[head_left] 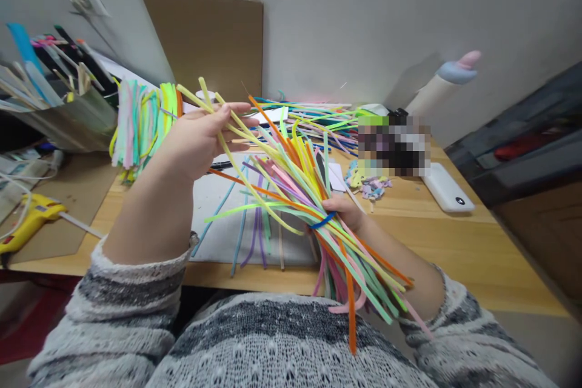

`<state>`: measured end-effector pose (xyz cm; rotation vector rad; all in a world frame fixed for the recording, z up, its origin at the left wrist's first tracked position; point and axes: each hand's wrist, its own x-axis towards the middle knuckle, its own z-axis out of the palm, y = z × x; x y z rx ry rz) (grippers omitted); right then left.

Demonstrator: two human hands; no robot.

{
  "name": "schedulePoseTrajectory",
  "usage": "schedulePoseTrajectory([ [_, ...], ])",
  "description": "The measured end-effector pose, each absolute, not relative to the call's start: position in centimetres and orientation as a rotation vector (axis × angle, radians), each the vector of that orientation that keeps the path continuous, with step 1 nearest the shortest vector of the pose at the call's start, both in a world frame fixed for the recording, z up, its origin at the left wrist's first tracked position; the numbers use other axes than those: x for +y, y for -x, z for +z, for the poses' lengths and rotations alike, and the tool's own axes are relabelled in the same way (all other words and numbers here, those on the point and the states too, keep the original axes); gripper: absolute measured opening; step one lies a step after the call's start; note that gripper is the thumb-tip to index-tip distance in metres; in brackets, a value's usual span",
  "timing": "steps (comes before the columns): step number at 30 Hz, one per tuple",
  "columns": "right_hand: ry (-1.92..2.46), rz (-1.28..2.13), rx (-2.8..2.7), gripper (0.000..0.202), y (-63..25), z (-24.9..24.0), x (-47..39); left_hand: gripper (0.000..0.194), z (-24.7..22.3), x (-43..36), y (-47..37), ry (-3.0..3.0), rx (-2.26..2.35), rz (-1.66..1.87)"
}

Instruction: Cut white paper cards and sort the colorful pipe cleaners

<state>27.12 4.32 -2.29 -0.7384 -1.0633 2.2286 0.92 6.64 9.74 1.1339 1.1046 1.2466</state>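
Observation:
My right hand [346, 212] is wrapped round the middle of a thick bundle of many-coloured pipe cleaners [313, 194], where a blue pipe cleaner [322, 220] rings it. The bundle's ends fan out on both sides, some hanging past the table's front edge. At the upper left my left hand [209, 139] pinches several pale yellow pipe cleaners [236, 124] between thumb and fingers. Those yellow stems run from the pinch toward the bundle. Under the bundle, loose blue and purple pipe cleaners [259, 224] lie across a pale grey mat [213, 248].
Behind the hands lies a pile of pipe cleaners [318, 118], and more bunches [140, 121] stand at left. A yellow glue gun [34, 224] rests on cardboard at far left. At right are small scraps [368, 183], a white power bank [448, 188] and a bottle [436, 91].

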Motion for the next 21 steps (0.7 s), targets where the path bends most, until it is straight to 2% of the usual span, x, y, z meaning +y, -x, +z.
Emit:
schedulePoseTrajectory([
  [5,0.770,2.158,-1.040,0.032,-27.0,-2.4,4.6,0.028,9.2,6.8,0.3,-1.222,1.247,1.224],
  [10,0.795,2.115,-1.048,0.032,-26.7,-1.8,4.4,0.034,9.8,7.0,0.6,-1.131,1.132,1.430],
  [13,0.803,2.112,-1.051,0.035,-26.7,-1.9,4.3,0.029,10.6,7.0,0.7,-0.963,1.043,1.686],
  [16,0.809,2.117,-1.059,0.035,-27.1,-2.5,4.7,0.029,11.4,6.8,1.5,-0.786,0.875,1.836],
  [19,0.822,2.136,-1.075,0.031,-27.9,-3.3,5.4,0.039,11.8,6.2,3.3,-0.620,0.540,1.849],
  [21,0.839,2.136,-1.090,0.029,-28.5,-3.4,5.9,0.038,11.5,5.8,4.6,-0.570,0.345,1.806],
])
